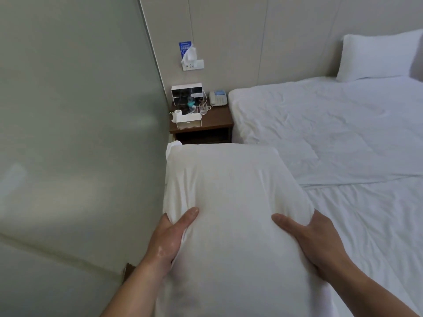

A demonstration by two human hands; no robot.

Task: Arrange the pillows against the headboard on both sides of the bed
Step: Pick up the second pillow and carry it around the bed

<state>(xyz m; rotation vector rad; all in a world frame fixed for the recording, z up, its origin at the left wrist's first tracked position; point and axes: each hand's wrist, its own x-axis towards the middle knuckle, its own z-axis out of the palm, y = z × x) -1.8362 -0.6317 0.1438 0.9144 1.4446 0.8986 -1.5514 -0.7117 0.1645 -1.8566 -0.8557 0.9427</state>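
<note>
I hold a white pillow [231, 202] in front of me, beside the left edge of the bed [343, 133]. My left hand [170, 236] grips its left side with the thumb on top. On its right side my right hand [313, 241] grips the same way. A second white pillow [377, 57] leans upright against the pale headboard panel [286, 42] at the far right of the bed. The near-left part of the bed by the headboard carries only the white duvet.
A dark wooden nightstand [217, 121] stands between the frosted glass wall [68, 133] and the bed, holding a tissue box, a telephone [218, 98], a glass and a clear organiser. A wall socket [193, 64] sits above it. The gap beside the bed is narrow.
</note>
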